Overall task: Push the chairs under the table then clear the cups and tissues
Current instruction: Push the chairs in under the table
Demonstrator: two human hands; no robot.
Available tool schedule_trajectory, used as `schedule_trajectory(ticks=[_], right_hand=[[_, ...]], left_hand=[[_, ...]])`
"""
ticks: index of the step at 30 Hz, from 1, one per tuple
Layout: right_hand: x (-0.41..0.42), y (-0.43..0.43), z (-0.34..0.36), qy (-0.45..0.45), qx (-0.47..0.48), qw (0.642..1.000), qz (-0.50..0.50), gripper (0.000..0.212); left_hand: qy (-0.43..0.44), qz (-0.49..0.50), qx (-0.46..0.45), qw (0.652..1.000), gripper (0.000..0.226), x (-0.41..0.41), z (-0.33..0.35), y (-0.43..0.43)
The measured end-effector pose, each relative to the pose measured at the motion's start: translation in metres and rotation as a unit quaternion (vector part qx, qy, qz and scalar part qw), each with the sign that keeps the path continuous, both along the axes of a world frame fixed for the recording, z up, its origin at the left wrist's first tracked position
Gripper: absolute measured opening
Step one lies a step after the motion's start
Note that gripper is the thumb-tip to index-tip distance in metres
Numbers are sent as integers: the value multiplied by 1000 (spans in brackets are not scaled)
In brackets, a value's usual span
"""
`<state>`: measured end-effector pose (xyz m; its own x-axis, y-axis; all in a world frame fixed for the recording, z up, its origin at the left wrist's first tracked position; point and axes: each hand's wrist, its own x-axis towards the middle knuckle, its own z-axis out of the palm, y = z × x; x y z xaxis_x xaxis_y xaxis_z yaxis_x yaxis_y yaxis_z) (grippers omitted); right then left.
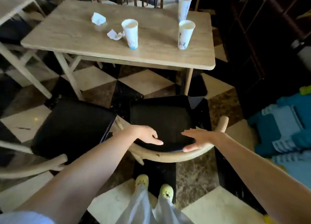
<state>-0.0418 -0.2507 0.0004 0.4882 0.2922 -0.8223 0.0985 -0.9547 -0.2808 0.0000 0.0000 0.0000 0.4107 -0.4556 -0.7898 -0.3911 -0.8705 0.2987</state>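
Note:
A light wooden table (80, 32) carries three white paper cups: one in the middle (130, 33), one to the right (185, 34) and one at the far edge (184, 7). Two crumpled tissues lie on it, one at the left (98, 18) and one beside the middle cup (115, 35). Two chairs with black seats stand pulled out in front of the table. My left hand (147, 134) and my right hand (197, 139) hover open over the curved wooden backrest (168, 155) of the right chair (161, 117), fingers spread. The left chair (72, 127) stands beside it.
The floor is a dark and cream checkered tile. Another pale table frame (25, 67) stands at the left. Blue foam mats (286, 131) are piled at the right, beside a dark cabinet (260, 38). More chairs stand behind the table. My feet in yellow shoes (154, 186) are behind the right chair.

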Motion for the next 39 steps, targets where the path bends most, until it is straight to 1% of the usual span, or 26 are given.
schedule_trajectory(ticks=[2,4,5,7,9,12,14,16,20,26,39], right_hand=[[-15,-4,-2,-4,-5,999,38,89],[-32,-12,-9,-39,-8,998,51,88],[-37,-14,-11,-72,-3,996,56,85],[-43,-14,-18,-137,-1,988,65,78],[-46,-13,-30,-193,-13,978,81,65],[-52,-12,-41,-277,-27,958,72,41],[-55,-14,-47,-316,-23,946,73,35],[-56,-14,-50,-337,-4,938,74,34],[-50,-7,-49,-346,25,937,50,34],[-21,-4,-40,-344,30,938,15,37],[59,26,-51,-373,46,926,-28,38]], left_hand=[[6,-1,2,1000,78,-22,-6,2],[4,-4,-19,1000,72,-49,-17,8],[-5,-7,-29,1000,69,-56,-24,12],[-57,-13,-42,997,64,-60,-31,20],[-86,-24,-26,996,57,-55,-36,24],[-67,-62,13,996,50,-46,-32,21],[-52,-76,21,996,50,-41,-28,21],[-51,-69,20,996,49,-38,-28,24],[-65,-54,18,996,47,-23,-23,34],[-103,-92,23,990,43,17,-8,37],[-138,-153,66,976,44,125,4,53]])
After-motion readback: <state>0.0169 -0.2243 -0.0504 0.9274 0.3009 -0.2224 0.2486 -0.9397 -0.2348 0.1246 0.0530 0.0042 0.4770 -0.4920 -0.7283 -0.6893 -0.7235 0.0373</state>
